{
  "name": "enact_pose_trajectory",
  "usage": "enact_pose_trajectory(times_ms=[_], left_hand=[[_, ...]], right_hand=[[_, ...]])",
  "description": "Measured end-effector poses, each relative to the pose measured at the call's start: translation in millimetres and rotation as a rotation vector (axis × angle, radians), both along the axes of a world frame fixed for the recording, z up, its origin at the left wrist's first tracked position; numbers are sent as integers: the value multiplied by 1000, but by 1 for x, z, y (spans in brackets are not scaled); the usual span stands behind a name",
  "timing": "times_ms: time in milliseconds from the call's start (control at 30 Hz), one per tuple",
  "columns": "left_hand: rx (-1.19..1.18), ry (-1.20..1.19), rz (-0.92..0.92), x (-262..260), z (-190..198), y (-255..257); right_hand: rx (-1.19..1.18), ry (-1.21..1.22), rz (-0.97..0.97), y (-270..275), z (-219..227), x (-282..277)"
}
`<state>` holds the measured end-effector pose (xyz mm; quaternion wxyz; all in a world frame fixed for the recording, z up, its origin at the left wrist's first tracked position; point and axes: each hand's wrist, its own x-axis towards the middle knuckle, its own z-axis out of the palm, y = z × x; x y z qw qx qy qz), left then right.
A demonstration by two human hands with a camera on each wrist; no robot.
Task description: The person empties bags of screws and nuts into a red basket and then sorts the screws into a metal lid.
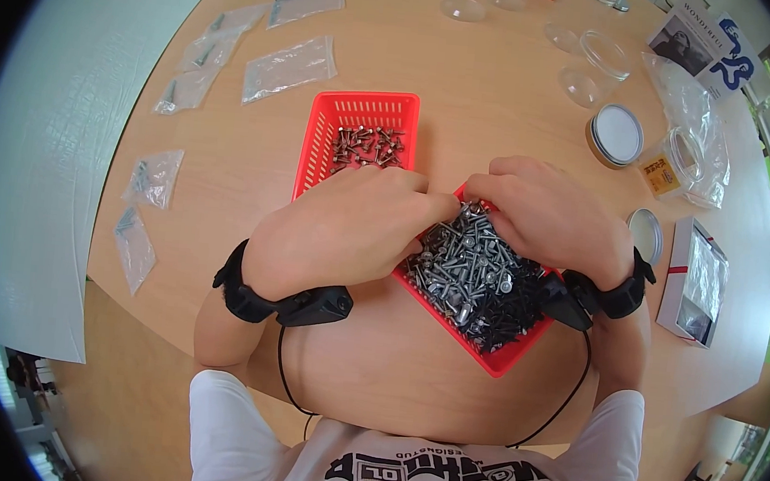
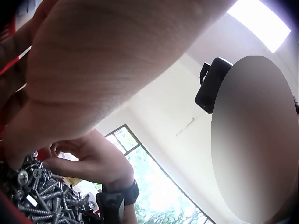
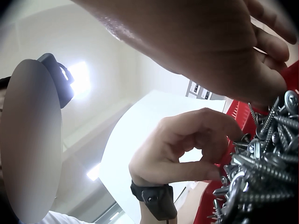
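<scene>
A red plastic basket (image 1: 500, 365) full of silver and black screws (image 1: 466, 261) sits at an angle before me. My right hand (image 1: 552, 214) grips its far rim near the corner, thumb on the inside. At the left side of the same basket is my left hand (image 1: 359, 220), fingers curled, index fingertip at a screw (image 3: 245, 138); I cannot tell whether it pinches that screw. Beyond the left hand stands a second red basket (image 1: 360, 101), holding brownish screws (image 1: 370, 146) and partly covered by that hand.
Small clear bags (image 1: 290, 69) lie to the left and far left, some with screws inside. To the right are a round tin (image 1: 616, 134), a clear jar (image 1: 684, 155), a metal lid (image 1: 645, 236) and a white box (image 1: 695, 281). Clear domes (image 1: 582, 86) lie farther back.
</scene>
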<state>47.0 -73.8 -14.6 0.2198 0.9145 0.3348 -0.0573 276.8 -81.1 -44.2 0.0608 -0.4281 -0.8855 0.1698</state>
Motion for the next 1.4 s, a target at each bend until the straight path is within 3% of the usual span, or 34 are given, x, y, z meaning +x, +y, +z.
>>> enact_pose_trajectory(times_ms=[1400], left_hand=[[1,-46,-10,-7,-4,0]], right_hand=[[-90,42,42,5,14,0]])
